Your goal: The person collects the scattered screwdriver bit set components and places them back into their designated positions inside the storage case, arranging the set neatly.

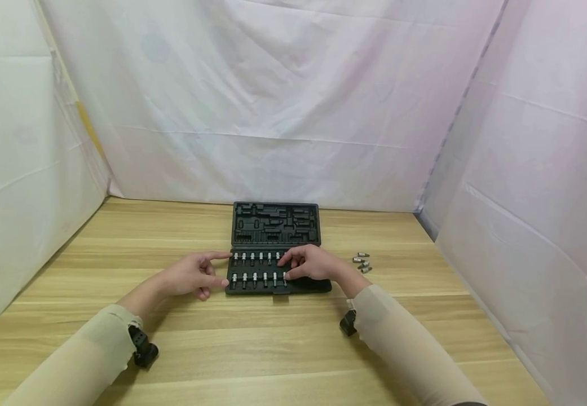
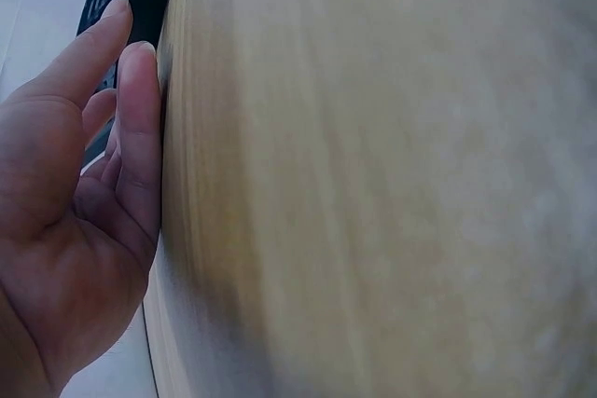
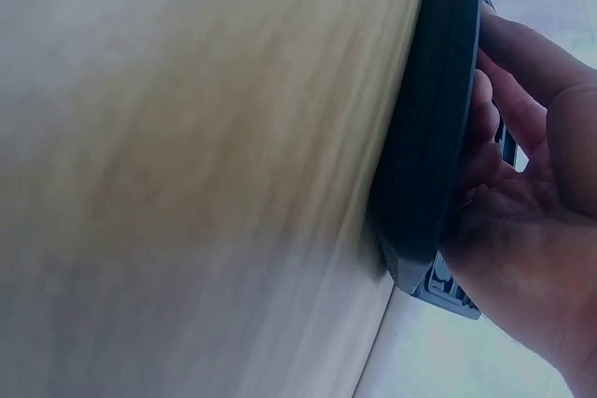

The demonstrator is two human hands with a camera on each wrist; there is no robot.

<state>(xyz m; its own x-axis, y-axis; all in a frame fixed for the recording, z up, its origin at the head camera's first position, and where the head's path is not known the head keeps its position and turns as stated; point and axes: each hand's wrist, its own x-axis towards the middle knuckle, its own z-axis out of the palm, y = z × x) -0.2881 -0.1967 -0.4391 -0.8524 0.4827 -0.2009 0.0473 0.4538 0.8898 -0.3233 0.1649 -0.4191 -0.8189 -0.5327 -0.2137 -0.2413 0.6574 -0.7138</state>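
Observation:
A black socket case (image 1: 308, 286) lies unfolded on the wooden table. Two rows of silver-topped bit sockets (image 1: 255, 278) stand in its near half. At the case's left side is my left hand (image 1: 189, 276), index finger and thumb stretched out to its edge, the other fingers bent under. My right hand (image 1: 316, 263) reaches over the right part of the case. Its thumb tip is right at the last visible socket of the near row, its index fingertip by the far row; part of that row is hidden behind the hand. In the right wrist view, its fingers lie above the case's thick wall (image 3: 429, 128).
The open lid (image 1: 276, 224) with moulded recesses lies behind, near the white cloth wall (image 1: 273, 113). Several loose bit sockets (image 1: 362, 261) lie on the table (image 1: 273, 349) right of the case. A small black wrist camera (image 1: 143, 349) sits on each sleeve.

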